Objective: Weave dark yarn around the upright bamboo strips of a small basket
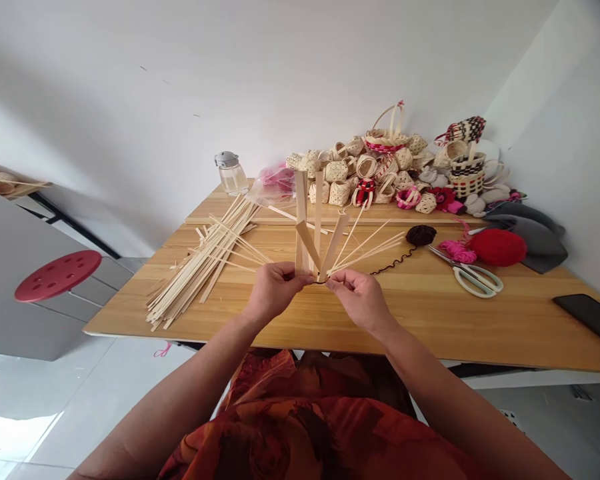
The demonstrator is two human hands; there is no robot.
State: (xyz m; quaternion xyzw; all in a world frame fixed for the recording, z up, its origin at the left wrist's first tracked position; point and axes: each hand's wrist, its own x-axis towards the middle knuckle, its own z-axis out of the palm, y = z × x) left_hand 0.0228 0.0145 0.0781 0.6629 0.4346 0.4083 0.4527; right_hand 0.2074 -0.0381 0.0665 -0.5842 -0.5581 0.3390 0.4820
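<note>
Above the surface (455, 327), close behind the middle of its near edge, I hold a fan of pale flat strips (319, 213), the wide ones upright and the thin ones splayed out to both sides. My left hand (275, 288) pinches the base of the widest strips between thumb and fingers. My right hand (361, 299) is pinched on the brown yarn (397, 263) at that same base, and a short dark stretch of it shows between my fingertips. Near the right edge lies a black phone (587, 317). A loose pile of strips (205, 267) slants from near the left corner of the near edge toward the far edge. Right of the middle are pale-handled scissors (480, 280), blades toward the brown ball (421, 235). Behind the handles sit pink yarn (459, 250) and a red ball (499, 247), with grey cloth (527, 233) by the right edge. Near the far left corner stand a bottle (231, 175) and, beside it, a clear bag (275, 189); small woven baskets (337, 171) crowd the far edge up to the right corner
</note>
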